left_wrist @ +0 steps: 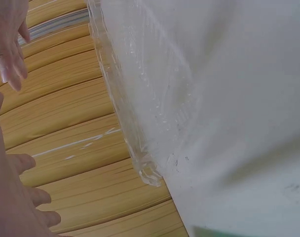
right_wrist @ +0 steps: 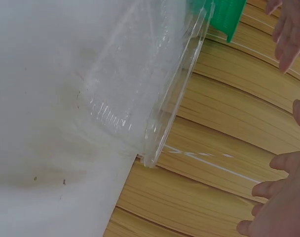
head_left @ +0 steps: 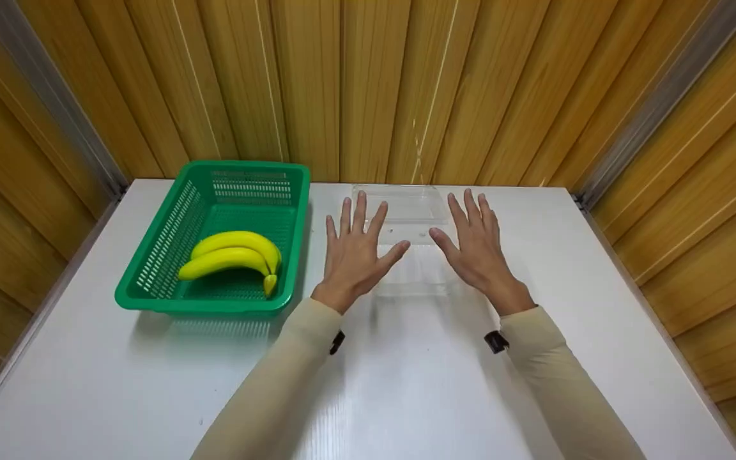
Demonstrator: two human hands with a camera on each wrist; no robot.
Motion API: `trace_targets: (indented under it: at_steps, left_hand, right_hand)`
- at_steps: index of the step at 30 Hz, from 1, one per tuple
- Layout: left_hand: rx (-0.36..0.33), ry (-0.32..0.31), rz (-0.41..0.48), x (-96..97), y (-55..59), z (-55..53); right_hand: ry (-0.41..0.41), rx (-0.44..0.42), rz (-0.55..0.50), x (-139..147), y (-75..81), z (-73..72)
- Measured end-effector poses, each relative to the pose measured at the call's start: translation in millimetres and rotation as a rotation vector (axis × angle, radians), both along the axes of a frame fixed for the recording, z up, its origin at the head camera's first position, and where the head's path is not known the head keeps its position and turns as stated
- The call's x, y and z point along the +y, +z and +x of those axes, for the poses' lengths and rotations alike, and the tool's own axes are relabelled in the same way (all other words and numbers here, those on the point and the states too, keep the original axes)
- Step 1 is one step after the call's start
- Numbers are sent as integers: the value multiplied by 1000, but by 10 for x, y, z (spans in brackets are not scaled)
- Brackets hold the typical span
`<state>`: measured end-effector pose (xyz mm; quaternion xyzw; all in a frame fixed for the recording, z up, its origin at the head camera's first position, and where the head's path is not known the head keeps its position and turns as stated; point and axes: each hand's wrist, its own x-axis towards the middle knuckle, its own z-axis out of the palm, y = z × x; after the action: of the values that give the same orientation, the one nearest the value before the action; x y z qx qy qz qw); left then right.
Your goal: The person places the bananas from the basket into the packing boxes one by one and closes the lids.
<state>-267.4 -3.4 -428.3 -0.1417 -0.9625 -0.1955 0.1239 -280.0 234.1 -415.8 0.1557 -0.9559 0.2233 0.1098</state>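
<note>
In the head view, my left hand (head_left: 356, 257) and my right hand (head_left: 478, 254) are held over the table with fingers spread and straight, palms down. Neither holds anything. A clear plastic container (head_left: 414, 273) lies between and below them, its see-through walls hard to make out against the white table. Both wrist views show its clear rim (left_wrist: 121, 111) and ribbed side (right_wrist: 110, 117), apart from the hands. To the left of my left hand, two joined yellow bananas (head_left: 230, 259) lie in a green plastic basket (head_left: 301, 249).
The white table (head_left: 381, 396) ends at a wood-panelled wall (head_left: 368, 89) behind, with more panelled walls at both sides. The basket's raised, slotted sides stand close to my left forearm. Small dark specks show on the table in the right wrist view.
</note>
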Motion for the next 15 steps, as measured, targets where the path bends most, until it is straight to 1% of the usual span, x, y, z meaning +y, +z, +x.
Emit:
trace_targets:
  at_steps: [7, 15]
  left_hand:
    - [-27, 30, -60, 7, 70, -56]
    - [-43, 49, -96, -25, 120, -91]
  right_hand:
    - [6, -31, 24, -28, 41, -84]
    - [7, -47, 15, -15, 56, -75]
